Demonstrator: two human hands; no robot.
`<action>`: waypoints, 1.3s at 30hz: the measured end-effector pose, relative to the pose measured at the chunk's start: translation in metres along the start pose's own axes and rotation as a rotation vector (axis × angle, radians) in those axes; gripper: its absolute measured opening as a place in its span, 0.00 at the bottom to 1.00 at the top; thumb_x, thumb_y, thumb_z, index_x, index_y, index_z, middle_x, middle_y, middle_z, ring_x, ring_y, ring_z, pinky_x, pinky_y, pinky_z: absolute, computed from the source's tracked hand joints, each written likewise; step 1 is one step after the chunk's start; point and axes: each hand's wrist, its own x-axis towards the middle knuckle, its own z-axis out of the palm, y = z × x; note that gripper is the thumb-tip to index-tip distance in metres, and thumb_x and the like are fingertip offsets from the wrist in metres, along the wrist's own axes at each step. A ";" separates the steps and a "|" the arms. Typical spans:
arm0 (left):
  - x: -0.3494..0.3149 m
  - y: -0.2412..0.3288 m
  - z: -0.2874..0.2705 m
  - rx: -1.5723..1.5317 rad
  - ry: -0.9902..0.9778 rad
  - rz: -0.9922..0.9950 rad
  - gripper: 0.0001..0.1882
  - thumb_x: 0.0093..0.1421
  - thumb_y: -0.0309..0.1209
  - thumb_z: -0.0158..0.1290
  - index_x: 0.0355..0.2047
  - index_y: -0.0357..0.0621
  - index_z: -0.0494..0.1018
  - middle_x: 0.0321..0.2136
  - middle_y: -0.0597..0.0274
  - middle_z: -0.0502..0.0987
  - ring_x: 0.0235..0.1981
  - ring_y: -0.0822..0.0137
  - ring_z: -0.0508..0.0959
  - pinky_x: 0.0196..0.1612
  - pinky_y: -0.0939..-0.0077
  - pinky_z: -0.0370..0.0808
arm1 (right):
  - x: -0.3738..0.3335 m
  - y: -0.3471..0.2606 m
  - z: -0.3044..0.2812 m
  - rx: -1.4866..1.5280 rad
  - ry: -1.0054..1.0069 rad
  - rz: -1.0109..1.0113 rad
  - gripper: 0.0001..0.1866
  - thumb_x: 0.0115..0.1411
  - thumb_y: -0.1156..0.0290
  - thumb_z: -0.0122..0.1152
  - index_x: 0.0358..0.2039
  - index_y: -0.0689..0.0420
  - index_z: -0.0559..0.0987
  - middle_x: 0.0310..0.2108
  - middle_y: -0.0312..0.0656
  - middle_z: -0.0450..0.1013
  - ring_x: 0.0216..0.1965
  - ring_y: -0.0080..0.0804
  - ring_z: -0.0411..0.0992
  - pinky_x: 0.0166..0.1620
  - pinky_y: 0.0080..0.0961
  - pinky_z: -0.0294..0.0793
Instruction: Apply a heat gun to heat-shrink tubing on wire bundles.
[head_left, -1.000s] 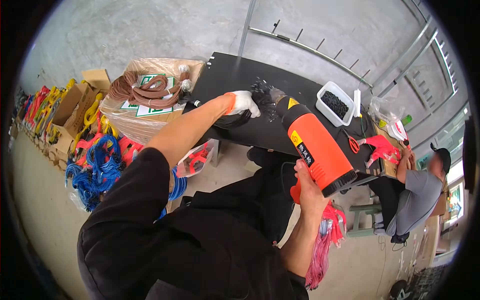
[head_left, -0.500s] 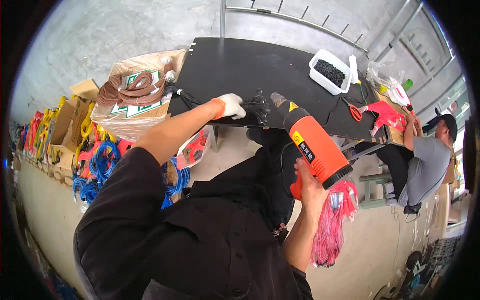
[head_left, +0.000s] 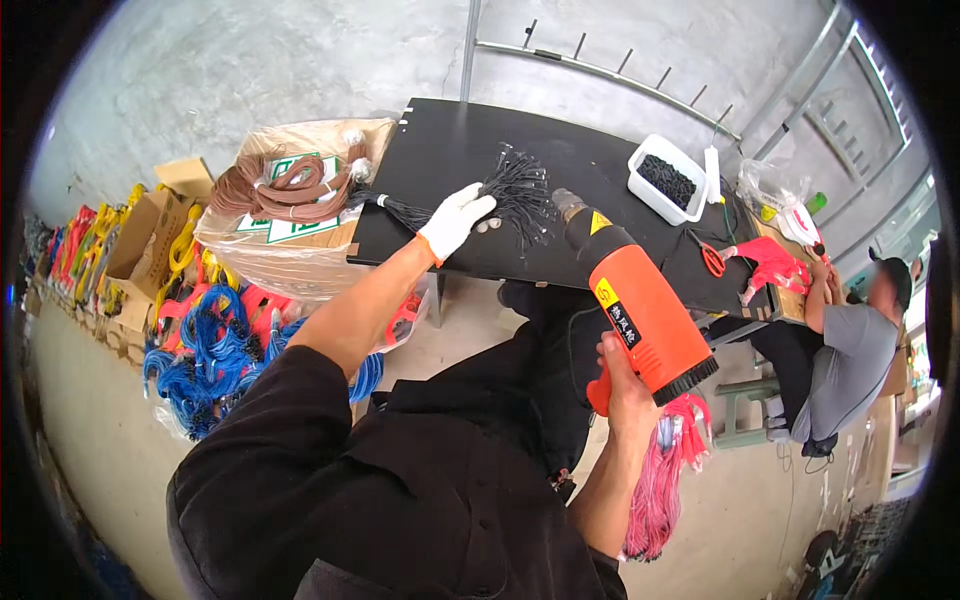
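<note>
My left hand (head_left: 457,222), in a white glove with an orange cuff, is closed round a bundle of black wires (head_left: 518,192). The wire ends fan out on the table just right of the glove, and the rest of the bundle runs off to the left. Bare and wrapped round its handle, my right hand (head_left: 627,390) grips an orange-red heat gun (head_left: 640,310). The gun's metal nozzle points up and left, close to the fanned wire ends but apart from them.
The black table (head_left: 590,150) carries a white bin (head_left: 650,205) of small black pieces and red-handled scissors (head_left: 711,259). Coiled brown cable (head_left: 290,190) lies on a wrapped box at left. Blue cable coils (head_left: 215,350) are on the floor. A person (head_left: 850,340) sits working at right.
The wire ends have spread into a wider fan, and my left fingers have shifted on the bundle. The view has tilted a little, so the table sits lower in the picture.
</note>
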 end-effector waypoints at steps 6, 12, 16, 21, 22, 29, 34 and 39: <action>-0.003 0.005 -0.001 0.283 0.048 0.100 0.10 0.73 0.28 0.54 0.52 0.39 0.74 0.38 0.64 0.79 0.38 0.73 0.75 0.45 0.76 0.74 | -0.001 -0.015 0.002 -0.115 -0.044 -0.049 0.13 0.66 0.72 0.73 0.48 0.66 0.85 0.38 0.44 0.85 0.36 0.30 0.84 0.41 0.29 0.85; -0.004 -0.002 -0.002 0.641 0.160 0.358 0.14 0.66 0.26 0.59 0.50 0.34 0.73 0.42 0.47 0.83 0.47 0.50 0.81 0.55 0.61 0.76 | -0.004 -0.044 -0.001 -0.156 -0.054 0.091 0.19 0.60 0.73 0.78 0.50 0.63 0.84 0.45 0.42 0.84 0.43 0.32 0.81 0.49 0.32 0.80; -0.007 0.013 0.005 0.741 0.150 0.328 0.17 0.62 0.20 0.60 0.52 0.36 0.74 0.43 0.48 0.82 0.49 0.50 0.82 0.54 0.62 0.77 | -0.009 -0.059 -0.005 -0.125 -0.053 -0.005 0.15 0.63 0.75 0.75 0.49 0.64 0.85 0.43 0.41 0.85 0.42 0.30 0.82 0.49 0.30 0.80; -0.015 0.027 0.013 0.777 0.215 0.452 0.18 0.58 0.20 0.64 0.49 0.39 0.75 0.41 0.43 0.82 0.48 0.40 0.81 0.51 0.55 0.78 | -0.013 -0.059 -0.017 -0.133 -0.068 -0.036 0.12 0.64 0.78 0.73 0.47 0.65 0.86 0.41 0.40 0.86 0.41 0.28 0.83 0.49 0.28 0.81; -0.015 0.027 0.013 0.801 0.233 0.555 0.18 0.56 0.21 0.65 0.47 0.39 0.75 0.39 0.41 0.82 0.47 0.38 0.81 0.48 0.51 0.78 | -0.013 -0.060 -0.017 -0.134 -0.069 -0.037 0.12 0.64 0.78 0.73 0.47 0.65 0.86 0.41 0.40 0.86 0.41 0.28 0.83 0.49 0.28 0.81; -0.009 0.020 0.009 0.970 0.238 0.661 0.23 0.51 0.19 0.65 0.49 0.42 0.77 0.40 0.45 0.80 0.47 0.37 0.78 0.51 0.51 0.76 | -0.008 -0.060 -0.013 -0.100 -0.068 -0.063 0.11 0.65 0.80 0.71 0.47 0.67 0.85 0.40 0.43 0.85 0.40 0.29 0.83 0.46 0.27 0.83; -0.017 0.030 0.013 0.978 0.180 0.612 0.25 0.51 0.19 0.64 0.51 0.42 0.76 0.44 0.46 0.80 0.50 0.38 0.77 0.54 0.51 0.75 | -0.004 -0.060 -0.012 0.040 -0.026 0.080 0.11 0.65 0.79 0.71 0.48 0.67 0.84 0.38 0.43 0.85 0.38 0.30 0.83 0.45 0.27 0.83; -0.015 0.022 0.009 0.979 0.180 0.587 0.25 0.51 0.20 0.63 0.52 0.42 0.76 0.45 0.45 0.80 0.50 0.39 0.77 0.55 0.51 0.75 | 0.007 -0.060 -0.004 -0.045 -0.093 0.065 0.10 0.65 0.77 0.72 0.45 0.66 0.84 0.37 0.42 0.84 0.38 0.30 0.83 0.43 0.27 0.82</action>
